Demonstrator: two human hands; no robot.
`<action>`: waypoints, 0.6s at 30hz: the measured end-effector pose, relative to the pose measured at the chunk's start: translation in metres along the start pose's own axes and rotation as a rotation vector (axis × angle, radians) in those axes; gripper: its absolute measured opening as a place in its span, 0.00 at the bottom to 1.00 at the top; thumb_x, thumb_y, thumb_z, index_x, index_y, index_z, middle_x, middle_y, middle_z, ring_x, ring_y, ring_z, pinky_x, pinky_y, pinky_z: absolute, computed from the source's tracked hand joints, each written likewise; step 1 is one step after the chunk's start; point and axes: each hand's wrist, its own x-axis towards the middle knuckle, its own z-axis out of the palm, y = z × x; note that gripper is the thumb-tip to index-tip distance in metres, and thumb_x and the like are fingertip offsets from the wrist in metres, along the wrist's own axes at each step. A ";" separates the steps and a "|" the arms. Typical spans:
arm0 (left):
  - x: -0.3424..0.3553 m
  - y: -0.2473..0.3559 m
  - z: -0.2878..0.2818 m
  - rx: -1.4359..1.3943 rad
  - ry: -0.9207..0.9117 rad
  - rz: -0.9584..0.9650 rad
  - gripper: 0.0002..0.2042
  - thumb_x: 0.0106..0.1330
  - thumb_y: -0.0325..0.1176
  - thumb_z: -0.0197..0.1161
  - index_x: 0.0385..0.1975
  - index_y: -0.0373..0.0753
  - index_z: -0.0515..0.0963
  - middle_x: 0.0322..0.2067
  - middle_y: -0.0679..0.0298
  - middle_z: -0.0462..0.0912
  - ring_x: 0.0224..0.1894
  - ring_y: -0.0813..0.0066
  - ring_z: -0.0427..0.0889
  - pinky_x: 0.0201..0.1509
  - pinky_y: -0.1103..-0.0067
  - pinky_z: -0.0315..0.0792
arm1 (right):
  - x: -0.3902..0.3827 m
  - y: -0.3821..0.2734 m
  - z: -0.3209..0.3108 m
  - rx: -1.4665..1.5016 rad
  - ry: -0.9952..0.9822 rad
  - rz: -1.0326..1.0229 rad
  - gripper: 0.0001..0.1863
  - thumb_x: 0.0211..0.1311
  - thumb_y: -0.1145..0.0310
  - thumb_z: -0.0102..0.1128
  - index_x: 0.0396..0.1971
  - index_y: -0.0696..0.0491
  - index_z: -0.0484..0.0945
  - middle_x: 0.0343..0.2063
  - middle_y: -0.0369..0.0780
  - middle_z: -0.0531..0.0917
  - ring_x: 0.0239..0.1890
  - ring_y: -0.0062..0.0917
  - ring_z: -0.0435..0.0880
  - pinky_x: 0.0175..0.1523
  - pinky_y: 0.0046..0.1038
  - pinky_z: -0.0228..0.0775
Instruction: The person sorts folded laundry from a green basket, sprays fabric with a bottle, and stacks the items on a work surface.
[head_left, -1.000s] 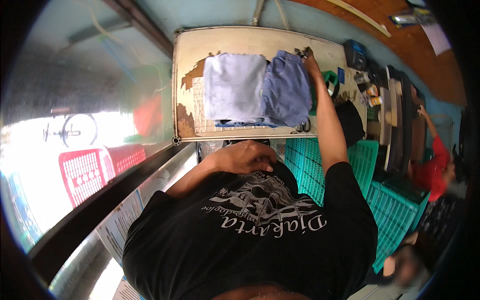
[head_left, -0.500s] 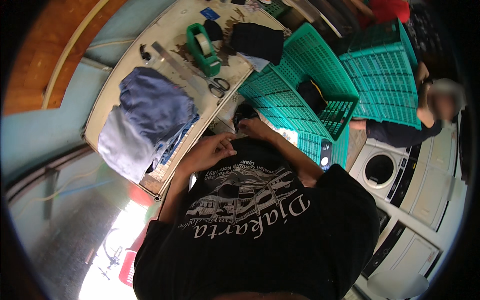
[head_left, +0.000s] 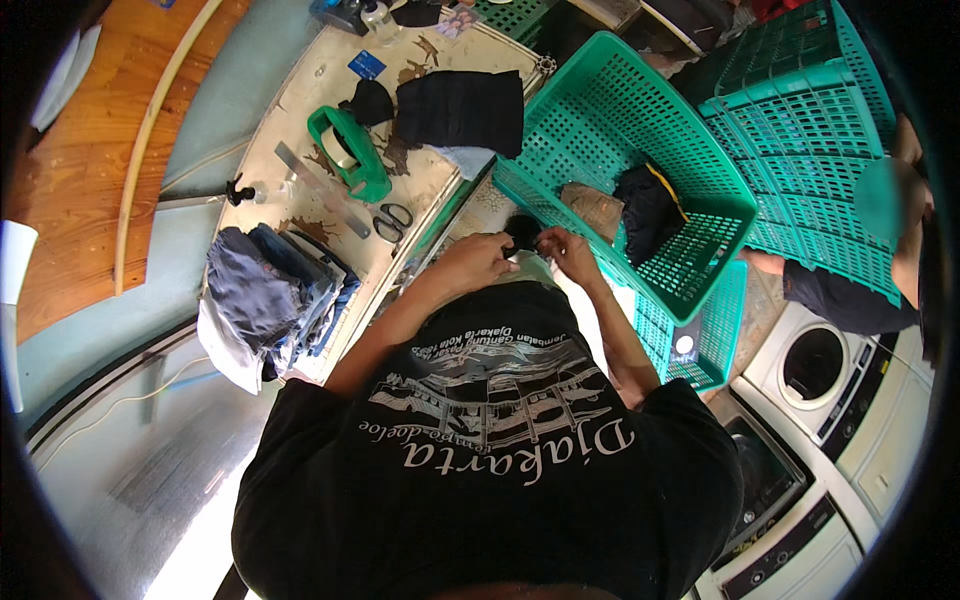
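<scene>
A: Report the position of both hands.

B: The left hand [head_left: 478, 262] and the right hand [head_left: 570, 255] meet close in front of the person's chest, above the gap between the counter [head_left: 300, 95] and the large green basket [head_left: 625, 150].

A: State of each grip?

B: Both grips are closed on one small dark item [head_left: 519, 236]. The left fingers pinch its left side, the right fingers its right side. Its kind cannot be told; it is small and partly covered by the fingers.

A: Contents of the basket?

B: A dark garment with a yellow edge [head_left: 648, 205] and a brownish bundle [head_left: 596, 207], lying side by side on the basket floor, just right of the hands.

A: Items on the counter?

B: A stack of folded blue jeans [head_left: 270, 295] at the near left end. Scissors [head_left: 390, 217] lie near the counter edge, close to the left hand. A metal ruler [head_left: 320, 190] lies beside them. A green tape dispenser [head_left: 350, 155] stands farther back. A folded black cloth [head_left: 462, 110] lies at the far right of the counter.

A: Other equipment?

B: A front-loading washing machine [head_left: 815, 365] stands at the right.
</scene>
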 end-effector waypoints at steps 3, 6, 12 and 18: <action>0.029 0.017 0.007 0.118 -0.034 -0.037 0.19 0.64 0.36 0.65 0.50 0.32 0.75 0.38 0.45 0.83 0.42 0.47 0.84 0.46 0.61 0.75 | 0.047 0.022 -0.025 0.105 0.076 0.041 0.09 0.68 0.72 0.55 0.43 0.59 0.78 0.31 0.43 0.85 0.33 0.24 0.85 0.42 0.27 0.77; 0.048 0.004 0.030 0.167 -0.029 0.054 0.18 0.64 0.35 0.64 0.51 0.34 0.76 0.46 0.47 0.82 0.48 0.48 0.81 0.52 0.63 0.74 | 0.106 0.012 -0.039 -0.040 0.271 -0.057 0.13 0.66 0.64 0.61 0.45 0.56 0.79 0.37 0.44 0.87 0.38 0.35 0.88 0.44 0.34 0.78; 0.051 0.040 0.014 -0.098 -0.149 -0.189 0.18 0.67 0.38 0.64 0.51 0.33 0.75 0.39 0.50 0.84 0.41 0.59 0.85 0.47 0.68 0.76 | 0.200 -0.052 -0.015 0.220 0.547 -0.090 0.18 0.64 0.61 0.65 0.46 0.59 0.77 0.41 0.49 0.85 0.41 0.40 0.86 0.46 0.37 0.78; 0.037 0.017 0.020 -0.124 -0.055 -0.254 0.21 0.67 0.42 0.65 0.51 0.32 0.75 0.36 0.50 0.86 0.39 0.59 0.86 0.45 0.70 0.76 | 0.197 -0.014 -0.013 0.406 0.507 0.019 0.17 0.68 0.60 0.60 0.45 0.59 0.77 0.36 0.47 0.85 0.35 0.36 0.87 0.42 0.34 0.78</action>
